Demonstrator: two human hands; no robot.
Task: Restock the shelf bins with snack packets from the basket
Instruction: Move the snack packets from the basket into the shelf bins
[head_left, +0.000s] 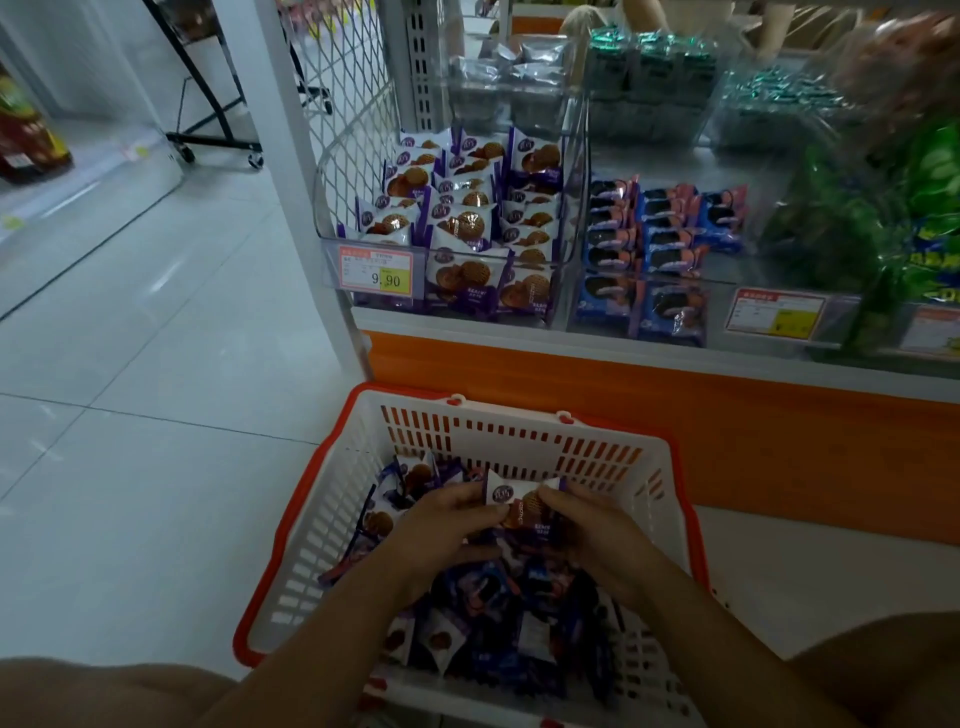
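Two grips, our bare hands, are inside the basket (498, 450), which stands on the floor (130, 364) just before the shelf. Our left grip (447, 525) and right grip (589, 525) are both narrow. Together they pinch one purple and white packet (519, 500) by its two sides, over the heap of packets (493, 618) that covers the bottom. The white walls of the basket stand around the grips on all sides, and only upward the way is open. Its far wall is near the orange shelf front (675, 415), which rises between the basket and the bins.

Above on the shelf, the clear bin (324, 208) with the same purple packets is nearly full, and packets stand up to its front edge. A price tag (375, 273) hangs on its front left corner. Just beside it on the right, a second bin (717, 291) holds blue packets (670, 244) and has free room in its right part. Further right, green bags (909, 218) are blurred, and we cannot tell what carries them. On the left, a white post (291, 156) and a wire panel (348, 88) close the shelf end. Left of the post the floor is wide, with a black wheeled rack (218, 137) far behind.
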